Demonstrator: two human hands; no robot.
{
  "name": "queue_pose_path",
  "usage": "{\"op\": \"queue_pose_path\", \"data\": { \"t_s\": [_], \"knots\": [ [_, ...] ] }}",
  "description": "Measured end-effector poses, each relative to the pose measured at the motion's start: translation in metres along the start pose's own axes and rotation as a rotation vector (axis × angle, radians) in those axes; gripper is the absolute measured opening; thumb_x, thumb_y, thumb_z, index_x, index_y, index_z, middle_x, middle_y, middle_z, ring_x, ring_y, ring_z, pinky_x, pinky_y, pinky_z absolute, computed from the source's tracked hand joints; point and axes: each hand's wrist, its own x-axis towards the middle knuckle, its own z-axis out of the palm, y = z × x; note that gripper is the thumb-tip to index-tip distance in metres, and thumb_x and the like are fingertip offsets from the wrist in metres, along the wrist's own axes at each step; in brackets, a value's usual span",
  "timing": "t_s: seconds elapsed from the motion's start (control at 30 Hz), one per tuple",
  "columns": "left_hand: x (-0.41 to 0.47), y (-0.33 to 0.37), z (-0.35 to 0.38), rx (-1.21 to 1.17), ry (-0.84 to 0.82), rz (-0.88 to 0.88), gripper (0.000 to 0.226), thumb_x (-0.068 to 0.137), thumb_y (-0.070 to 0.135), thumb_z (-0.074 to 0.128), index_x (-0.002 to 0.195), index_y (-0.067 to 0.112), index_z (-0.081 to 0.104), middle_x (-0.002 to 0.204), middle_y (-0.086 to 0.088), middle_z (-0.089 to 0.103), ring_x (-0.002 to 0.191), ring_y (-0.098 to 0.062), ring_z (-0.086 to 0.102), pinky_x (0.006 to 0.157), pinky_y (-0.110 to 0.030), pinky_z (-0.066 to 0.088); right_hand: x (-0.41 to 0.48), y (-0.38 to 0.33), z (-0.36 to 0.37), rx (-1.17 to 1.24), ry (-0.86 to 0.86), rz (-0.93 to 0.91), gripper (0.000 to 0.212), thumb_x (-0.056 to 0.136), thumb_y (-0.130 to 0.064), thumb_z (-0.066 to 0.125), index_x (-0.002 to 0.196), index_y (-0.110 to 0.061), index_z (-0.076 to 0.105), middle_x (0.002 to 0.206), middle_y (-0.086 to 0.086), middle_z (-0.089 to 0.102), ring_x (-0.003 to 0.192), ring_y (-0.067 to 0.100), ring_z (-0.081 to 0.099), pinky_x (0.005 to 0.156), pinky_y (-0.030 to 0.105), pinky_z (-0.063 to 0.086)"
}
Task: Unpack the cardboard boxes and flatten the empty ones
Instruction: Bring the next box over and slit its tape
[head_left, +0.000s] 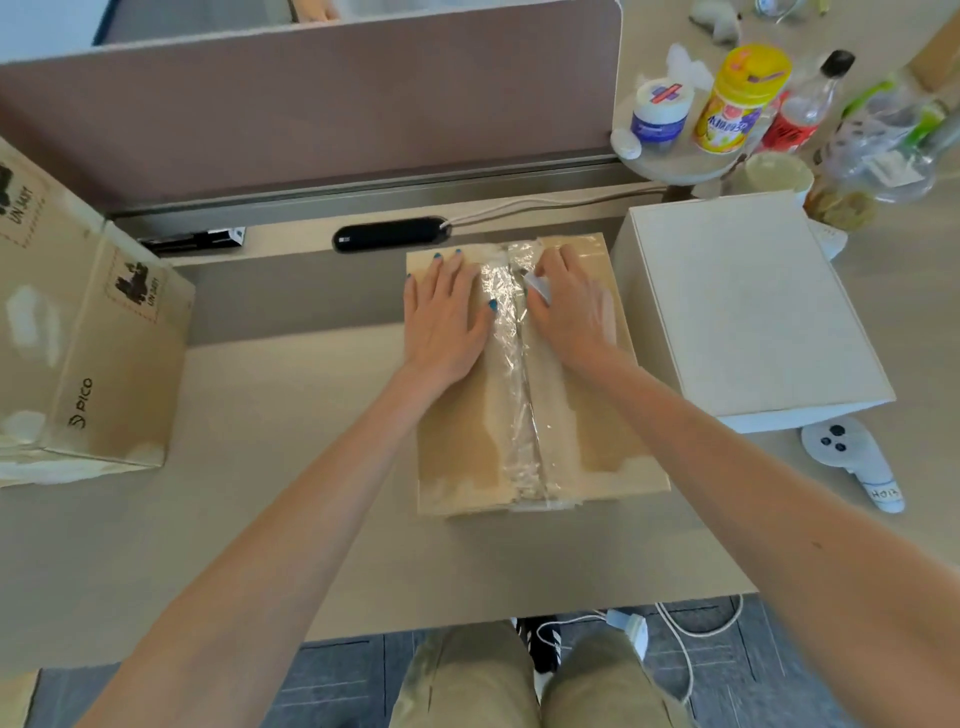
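A brown cardboard box (587, 431) lies on the desk in the middle, its top seam covered by a strip of clear tape (511, 374). My left hand (447, 317) presses flat on the left flap, fingers straight. My right hand (569, 306) rests on the right flap near the far end of the seam and grips a small white tool (537, 286) against the tape. A larger brown box (88, 338) with printed labels stands at the left. A closed white box (748, 301) sits at the right.
A divider panel (311, 104) runs along the back, with a black oblong device (389, 235) and its cable in front of it. Bottles and jars (737, 104) crowd the back right. A white controller (852, 462) lies near the white box. The desk's front edge is close to my knees.
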Motion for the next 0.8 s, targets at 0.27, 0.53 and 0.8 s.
{"op": "queue_pose_path", "data": {
  "t_s": [0.27,0.53,0.8],
  "knots": [
    [0.024,-0.011,0.006,0.067,0.029,0.023,0.059,0.103,0.051,0.030,0.150,0.016,0.033,0.160,-0.001,0.029,0.151,-0.020,0.014,0.121,-0.052,0.007,0.049,-0.011,0.008,0.007,-0.095,0.091,0.014,0.094,-0.015,0.053,0.104,-0.005,0.049,0.092,0.004,0.055,0.075,0.019,0.050,0.063,0.025,0.030],
    [0.015,-0.026,0.002,0.076,0.024,0.058,0.056,0.102,0.057,0.032,0.147,0.024,0.035,0.157,0.006,0.032,0.150,-0.016,0.017,0.121,-0.053,0.006,0.046,-0.019,0.006,0.023,-0.110,0.090,0.013,0.094,-0.022,0.051,0.096,-0.010,0.047,0.092,0.005,0.057,0.070,0.018,0.050,0.052,0.025,0.028],
    [-0.023,-0.055,-0.016,0.085,0.043,0.121,0.055,0.099,0.058,0.032,0.142,0.026,0.041,0.150,0.010,0.040,0.145,-0.013,0.027,0.120,-0.050,0.015,0.020,-0.039,-0.001,0.028,-0.221,0.163,0.018,0.094,-0.029,0.050,0.095,-0.011,0.053,0.084,0.001,0.055,0.073,0.023,0.049,0.062,0.029,0.031]
  ]
}}
